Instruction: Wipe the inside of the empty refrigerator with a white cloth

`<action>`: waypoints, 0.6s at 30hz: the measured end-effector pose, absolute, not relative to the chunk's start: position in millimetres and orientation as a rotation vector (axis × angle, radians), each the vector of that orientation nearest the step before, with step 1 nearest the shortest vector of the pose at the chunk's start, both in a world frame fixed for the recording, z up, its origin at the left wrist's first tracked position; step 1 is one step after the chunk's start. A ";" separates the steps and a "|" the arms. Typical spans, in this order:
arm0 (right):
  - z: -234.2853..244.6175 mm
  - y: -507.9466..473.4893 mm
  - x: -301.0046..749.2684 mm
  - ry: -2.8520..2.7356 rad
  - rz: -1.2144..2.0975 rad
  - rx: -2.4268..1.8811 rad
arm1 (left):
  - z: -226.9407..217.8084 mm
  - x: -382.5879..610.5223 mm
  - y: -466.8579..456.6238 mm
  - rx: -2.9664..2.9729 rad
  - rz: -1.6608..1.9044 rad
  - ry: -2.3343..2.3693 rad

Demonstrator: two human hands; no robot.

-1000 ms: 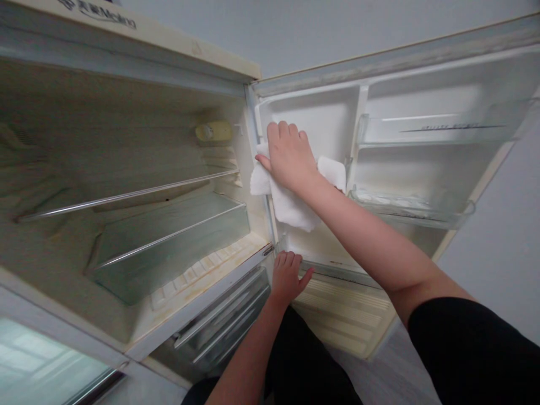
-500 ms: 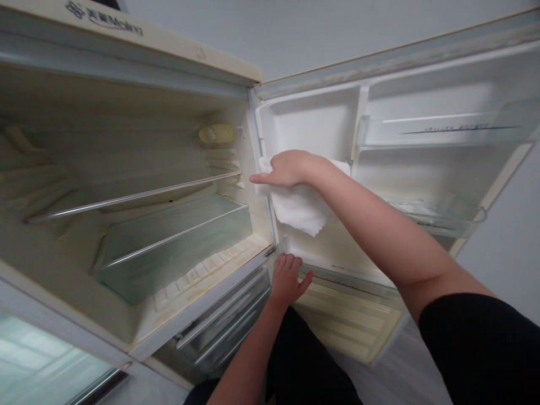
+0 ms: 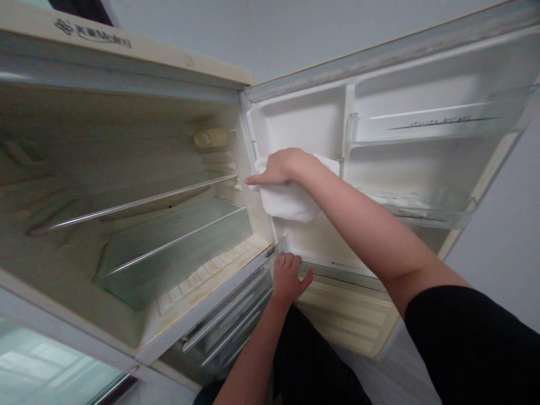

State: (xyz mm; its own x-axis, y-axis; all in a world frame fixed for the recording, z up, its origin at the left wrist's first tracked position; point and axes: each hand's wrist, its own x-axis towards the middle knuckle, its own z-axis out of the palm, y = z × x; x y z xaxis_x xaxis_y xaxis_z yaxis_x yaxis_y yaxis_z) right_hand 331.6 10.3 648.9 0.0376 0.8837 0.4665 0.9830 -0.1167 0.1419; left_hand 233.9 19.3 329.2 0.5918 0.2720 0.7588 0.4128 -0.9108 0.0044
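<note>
My right hand presses a white cloth against the inner face of the open fridge door, close to the hinge side. Its fingers curl over the cloth, with the index finger pointing left toward the cabinet edge. The cloth hangs down below the hand. My left hand rests lower down on the bottom edge of the door, fingers bent over that edge, thumb out to the right. It holds nothing loose.
The fridge cabinet stands open at the left with glass shelves and a yellowish light housing. Clear door bins sit at the right. A lower compartment is open below. My black-clad legs are beneath.
My right hand turned from lying flat on the cloth to curling over it and slid down the door; the cloth bunched under it. The left hand stayed put.
</note>
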 end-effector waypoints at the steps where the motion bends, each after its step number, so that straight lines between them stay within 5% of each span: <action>1: 648.0 5.8 332.6 -1.890 -0.661 -2.117 | 329.9 233.9 17.7 -2.641 -1.207 -0.572; 18: 607.3 -97.8 389.5 -1.733 -1.034 -1.982 | 331.3 239.4 2.3 -2.615 -1.201 -0.560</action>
State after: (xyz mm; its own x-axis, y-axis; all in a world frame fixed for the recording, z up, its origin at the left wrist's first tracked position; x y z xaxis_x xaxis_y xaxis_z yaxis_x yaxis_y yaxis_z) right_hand 389.5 -97.8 607.3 0.0067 0.7252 0.6885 0.9504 -0.2188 0.2212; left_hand 239.4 2.3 331.3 0.5957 0.2514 0.7628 0.4223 -0.9059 -0.0312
